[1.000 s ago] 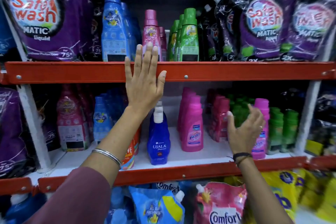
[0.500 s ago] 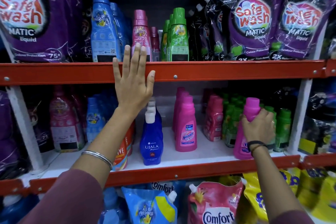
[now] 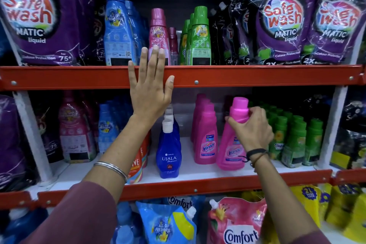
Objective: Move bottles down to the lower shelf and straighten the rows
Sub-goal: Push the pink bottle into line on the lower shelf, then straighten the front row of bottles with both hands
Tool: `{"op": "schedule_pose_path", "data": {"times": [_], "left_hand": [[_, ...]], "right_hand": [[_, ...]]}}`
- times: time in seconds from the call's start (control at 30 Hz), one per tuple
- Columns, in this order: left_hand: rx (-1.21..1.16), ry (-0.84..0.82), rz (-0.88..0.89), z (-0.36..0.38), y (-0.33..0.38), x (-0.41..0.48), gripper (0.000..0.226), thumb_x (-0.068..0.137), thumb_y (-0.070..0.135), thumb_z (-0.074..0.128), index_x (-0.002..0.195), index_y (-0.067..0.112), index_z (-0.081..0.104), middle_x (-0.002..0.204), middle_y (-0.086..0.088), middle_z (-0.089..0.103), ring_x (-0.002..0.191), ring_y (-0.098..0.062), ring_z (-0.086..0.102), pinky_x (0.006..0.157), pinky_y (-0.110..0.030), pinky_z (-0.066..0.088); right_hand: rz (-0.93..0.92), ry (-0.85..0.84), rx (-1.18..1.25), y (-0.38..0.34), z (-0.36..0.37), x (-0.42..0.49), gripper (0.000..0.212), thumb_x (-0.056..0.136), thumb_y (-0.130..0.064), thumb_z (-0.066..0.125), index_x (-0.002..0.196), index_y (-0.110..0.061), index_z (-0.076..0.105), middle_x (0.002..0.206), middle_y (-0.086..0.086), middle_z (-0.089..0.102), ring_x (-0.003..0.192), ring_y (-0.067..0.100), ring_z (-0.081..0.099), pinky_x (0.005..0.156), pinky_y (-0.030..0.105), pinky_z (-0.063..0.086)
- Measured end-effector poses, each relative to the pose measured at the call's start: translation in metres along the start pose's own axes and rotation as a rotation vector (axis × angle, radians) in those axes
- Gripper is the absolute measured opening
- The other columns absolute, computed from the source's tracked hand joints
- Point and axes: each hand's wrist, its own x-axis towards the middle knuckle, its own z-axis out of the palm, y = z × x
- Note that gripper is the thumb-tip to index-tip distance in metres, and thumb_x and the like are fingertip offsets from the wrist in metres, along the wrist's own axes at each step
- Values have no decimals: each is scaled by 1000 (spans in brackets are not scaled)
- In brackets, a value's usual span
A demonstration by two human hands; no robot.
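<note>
Pink bottle (image 3: 235, 134) now leftward, seemingly right-hand-gripped (image 3: 251, 128).

A bright pink Vanish bottle (image 3: 233, 136) with a pink cap stands on the lower shelf (image 3: 198, 186), tilted so its top leans right, gripped at the neck. Just to its left a row of matching pink bottles (image 3: 205, 130) runs front to back, upright. Farther left stands a row of blue Ujala bottles (image 3: 169, 148) with white caps. Green bottles (image 3: 293, 138) fill the right side.
</note>
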Motion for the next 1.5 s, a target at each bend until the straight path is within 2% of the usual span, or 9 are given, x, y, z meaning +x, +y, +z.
{"op": "schedule_pose_path", "data": {"times": [0.23, 0.63, 0.9, 1.0, 1.1, 1.2, 1.27, 1.37, 1.5], "left_hand": [[-10, -11, 4, 0, -1, 0, 60, 101, 45, 22, 152, 15, 16, 160, -4, 18, 148, -24, 9, 118, -43, -9], [-27, 27, 18, 3, -2, 0, 59, 101, 44, 24, 152, 14, 19, 159, -4, 21, 148, -24, 13, 118, -44, -7], [-63, 15, 10, 3, -1, -2, 58, 101, 43, 26, 151, 14, 19, 159, -4, 21, 148, -25, 12, 118, -44, -7], [-152, -4, 0, 1, 4, -14, 59, 100, 38, 32, 151, 13, 20, 160, -6, 20, 148, -26, 9, 119, -45, -3], [-358, -36, 27, -4, 19, -35, 58, 97, 31, 37, 151, 12, 22, 160, -6, 18, 149, -23, 6, 120, -42, -1], [-608, -115, 47, -6, 45, -63, 54, 98, 27, 35, 149, 12, 24, 159, -4, 19, 149, -18, 7, 121, -37, 4], [-787, -222, -5, -5, 65, -87, 53, 99, 29, 33, 149, 13, 25, 158, 0, 19, 149, -15, 10, 121, -32, 8], [-1004, -462, -223, -1, 92, -124, 52, 100, 40, 27, 150, 28, 17, 158, 16, 11, 145, 2, 3, 118, -21, 6], [-1037, -679, -529, 7, 116, -164, 67, 88, 72, 11, 148, 43, 10, 160, 13, 0, 138, 9, -9, 118, -32, 1]], "right_hand": [[-14, -113, -18, -29, 33, -32, 63, 66, -51, 75, 102, -7, 48, 108, 14, 56, 93, 37, 61, 65, 36, 37], [-9, -97, -92, -35, 54, -38, 68, 65, -52, 76, 106, -5, 51, 113, 15, 56, 96, 37, 62, 64, 34, 34], [-46, -136, -159, -34, 48, -35, 81, 61, -71, 66, 103, -4, 50, 108, 16, 57, 93, 38, 63, 59, 36, 39], [-41, -136, -37, -21, 43, -39, 80, 68, -78, 49, 102, -6, 54, 105, 14, 59, 93, 35, 61, 62, 35, 39], [62, -179, 336, -4, 37, -42, 75, 73, -80, 38, 99, -12, 57, 102, 8, 62, 89, 25, 59, 68, 32, 40], [226, -263, 669, 12, 36, -49, 73, 67, -86, 33, 87, -20, 59, 101, 11, 64, 96, 28, 60, 86, 43, 48], [336, -339, 778, 22, 34, -57, 87, 65, -88, 31, 102, -14, 60, 119, 18, 62, 109, 31, 59, 100, 53, 43], [440, -469, 837, 30, 27, -71, 91, 71, -78, 27, 135, -16, 44, 139, 9, 50, 117, 19, 51, 108, 52, 37], [449, -505, 788, 44, 29, -86, 111, 56, -94, 27, 134, -17, 47, 139, 11, 51, 124, 24, 50, 108, 52, 38]]}}
